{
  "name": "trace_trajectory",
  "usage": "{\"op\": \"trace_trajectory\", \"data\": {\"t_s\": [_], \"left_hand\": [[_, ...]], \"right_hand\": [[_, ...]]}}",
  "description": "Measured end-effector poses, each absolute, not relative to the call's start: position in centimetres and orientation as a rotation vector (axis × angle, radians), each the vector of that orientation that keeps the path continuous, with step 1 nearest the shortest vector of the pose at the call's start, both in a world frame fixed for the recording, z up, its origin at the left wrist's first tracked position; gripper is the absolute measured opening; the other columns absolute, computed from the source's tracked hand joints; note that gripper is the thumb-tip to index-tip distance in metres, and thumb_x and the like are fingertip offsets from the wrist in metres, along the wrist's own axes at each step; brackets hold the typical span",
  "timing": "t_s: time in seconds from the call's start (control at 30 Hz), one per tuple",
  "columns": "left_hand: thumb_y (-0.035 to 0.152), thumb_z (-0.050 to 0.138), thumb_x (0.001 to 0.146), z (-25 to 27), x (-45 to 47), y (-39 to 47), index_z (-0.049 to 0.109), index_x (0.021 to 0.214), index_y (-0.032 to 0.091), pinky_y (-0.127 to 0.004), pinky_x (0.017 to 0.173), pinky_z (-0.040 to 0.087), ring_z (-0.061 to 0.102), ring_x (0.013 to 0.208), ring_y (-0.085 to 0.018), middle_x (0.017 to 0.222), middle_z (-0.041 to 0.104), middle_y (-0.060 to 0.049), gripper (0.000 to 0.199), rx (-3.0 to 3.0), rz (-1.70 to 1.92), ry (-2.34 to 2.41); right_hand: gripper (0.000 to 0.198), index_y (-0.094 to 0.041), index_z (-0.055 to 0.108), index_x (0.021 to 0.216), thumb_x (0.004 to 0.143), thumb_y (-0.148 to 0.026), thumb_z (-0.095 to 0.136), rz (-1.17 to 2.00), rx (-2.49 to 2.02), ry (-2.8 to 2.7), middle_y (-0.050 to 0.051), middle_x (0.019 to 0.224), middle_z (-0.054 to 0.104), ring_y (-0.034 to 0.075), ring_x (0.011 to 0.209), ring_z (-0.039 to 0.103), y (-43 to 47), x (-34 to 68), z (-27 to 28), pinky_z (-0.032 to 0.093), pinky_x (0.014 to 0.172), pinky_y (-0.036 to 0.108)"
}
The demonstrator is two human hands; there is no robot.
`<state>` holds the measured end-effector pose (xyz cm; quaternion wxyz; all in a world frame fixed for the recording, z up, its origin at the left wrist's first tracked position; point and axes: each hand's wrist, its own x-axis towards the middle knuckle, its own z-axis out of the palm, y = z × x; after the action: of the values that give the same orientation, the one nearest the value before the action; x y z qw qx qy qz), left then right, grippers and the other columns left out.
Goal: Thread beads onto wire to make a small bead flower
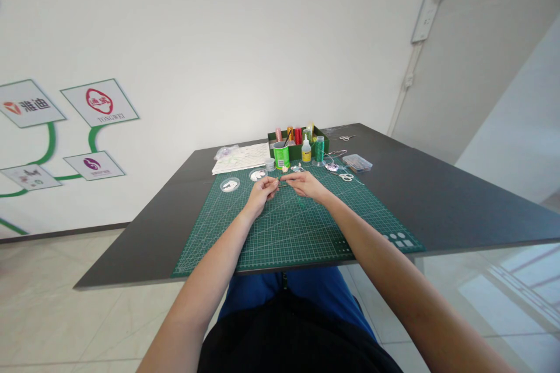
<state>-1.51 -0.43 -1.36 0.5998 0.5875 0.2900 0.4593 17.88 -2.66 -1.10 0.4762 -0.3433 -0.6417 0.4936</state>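
Over the green cutting mat [280,245], my left hand [263,189] and my right hand [306,185] are close together, both with fingers pinched. Between the fingertips runs a thin dark stick-like piece [284,179]; its exact kind is too small to tell. A second slim rod [283,186] shows just below it. Fine green thread [301,201] lies or hangs under my right hand. Just beyond the fingers is a small pale pink piece [284,169]. Round dishes with white pieces, one dish [230,185] and another dish [258,175], lie left of my hands.
Behind my hands stand a green can [282,156], a glue bottle [306,150], a green thread spool [319,150] and a green box [272,139] of spools. Scissors [346,176] and a clear case [357,163] lie right. White sheets [240,158] lie back left.
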Motion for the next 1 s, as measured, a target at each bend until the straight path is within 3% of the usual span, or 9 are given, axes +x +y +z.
{"op": "trace_trajectory", "data": {"t_s": [0.33, 1.0], "left_hand": [[0.056, 0.083, 0.068, -1.47, -1.56, -0.30, 0.072, 0.081, 0.010, -0.022, 0.046, 0.019, 0.037, 0.049, -0.005, 0.064, 0.056, -0.001, 0.049, 1.394, 1.050, 0.665], [0.055, 0.087, 0.061, -1.65, -1.40, -0.15, 0.067, 0.075, 0.012, -0.019, 0.044, 0.024, 0.039, 0.048, -0.004, 0.062, 0.054, 0.002, 0.050, 1.411, 1.074, 0.662]], "right_hand": [[0.053, -0.002, 0.069, 0.117, 0.082, -0.042, 0.070, 1.201, -0.831, -1.564, -0.011, 0.039, 0.033, 0.005, 0.034, 0.025, -2.59, 17.83, -1.13, 0.017, 0.037, 0.020], [0.050, -0.004, 0.068, 0.115, 0.082, -0.042, 0.070, 1.210, -0.845, -1.562, -0.012, 0.039, 0.035, 0.005, 0.034, 0.025, -2.65, 17.76, -1.06, 0.017, 0.037, 0.020]]}}
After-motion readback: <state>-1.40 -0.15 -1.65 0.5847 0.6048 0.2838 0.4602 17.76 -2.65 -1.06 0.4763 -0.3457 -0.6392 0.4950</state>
